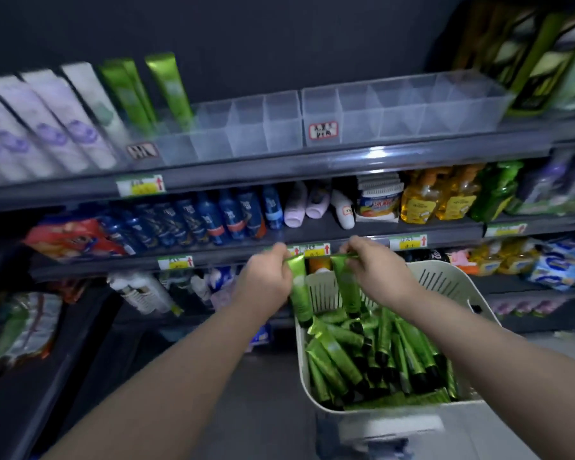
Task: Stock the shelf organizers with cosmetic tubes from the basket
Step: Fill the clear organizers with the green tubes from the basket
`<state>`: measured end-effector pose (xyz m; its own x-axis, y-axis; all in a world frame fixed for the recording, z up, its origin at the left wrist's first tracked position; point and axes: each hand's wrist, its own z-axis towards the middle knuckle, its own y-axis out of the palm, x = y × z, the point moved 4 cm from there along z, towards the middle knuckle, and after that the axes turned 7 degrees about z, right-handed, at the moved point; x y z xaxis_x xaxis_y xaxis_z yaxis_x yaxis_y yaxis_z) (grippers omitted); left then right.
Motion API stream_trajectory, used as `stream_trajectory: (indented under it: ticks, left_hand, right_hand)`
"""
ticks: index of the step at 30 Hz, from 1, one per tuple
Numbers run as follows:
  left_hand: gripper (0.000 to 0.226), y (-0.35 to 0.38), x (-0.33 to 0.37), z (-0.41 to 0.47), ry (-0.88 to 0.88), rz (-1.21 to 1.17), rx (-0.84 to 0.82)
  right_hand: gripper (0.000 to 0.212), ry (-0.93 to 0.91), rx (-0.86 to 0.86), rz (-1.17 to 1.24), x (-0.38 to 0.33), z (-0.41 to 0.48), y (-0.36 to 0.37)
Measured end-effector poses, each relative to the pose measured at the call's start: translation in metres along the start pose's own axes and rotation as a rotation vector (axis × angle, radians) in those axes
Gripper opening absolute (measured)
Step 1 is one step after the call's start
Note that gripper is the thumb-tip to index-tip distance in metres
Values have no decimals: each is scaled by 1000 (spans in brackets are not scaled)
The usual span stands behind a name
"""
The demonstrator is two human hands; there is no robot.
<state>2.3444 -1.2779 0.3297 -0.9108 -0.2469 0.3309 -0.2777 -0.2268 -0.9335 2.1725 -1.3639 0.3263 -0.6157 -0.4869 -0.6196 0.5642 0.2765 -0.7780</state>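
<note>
Head view. Left hand [263,280]: fingers pinched on the flat crimped end of the left tube [300,293], green, hanging cap-down over the left rim of the basket. Right hand [375,270]: likewise pinched on the crimped end of the right tube [347,290], green, hanging cap-down above the basket's far inside wall, its dark cap near the pile below. Both hands level with each other, just apart, in front of the middle shelf edge. Basket [445,270]: pale plastic, slotted walls, low and to the right, below the right forearm. Loose tubes [379,353]: many, green with dark caps, heaped crosswise inside the basket. Left organizer [246,131]: clear plastic, divided into compartments, on the top shelf [312,164]; right-hand compartments holding nothing. Standing green tubes [146,91]: a few, upright and tilted back, in the left organizer's left compartments. Pale tubes [47,127]: white and lilac, in a row further left on the same shelf. Right organizer [395,107]: clear, divided, touching the left organizer's right side; red-bordered label [323,130] on its front, print blurred. Price tag [140,185]: yellow and white, red arrow, on the top shelf edge. Blue bottles [213,220] and yellow bottles [439,200]: on the shelf beneath.
</note>
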Motion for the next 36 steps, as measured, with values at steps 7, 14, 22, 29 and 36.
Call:
stream_trajectory:
  ticks: [7, 14, 22, 29, 36]
  left_hand:
    - [15, -133, -33, -8, 24, 76, 244]
    - [16, -232, -59, 5, -39, 9, 423]
    - [20, -273, -54, 64, -8, 28, 510]
    - [21, -306, -29, 152, 91, 38, 586]
    - [23, -298, -34, 236, 91, 120, 504]
  right_hand:
    - [16, -139, 222, -5, -112, 6, -33]
    - [21, -204, 325, 99, -207, 26, -69]
    - [17, -214, 426, 150, -236, 70, -88]
    - [18, -286, 537, 176, -247, 138, -122]
    - [16, -286, 511, 161, -244, 207, -128]
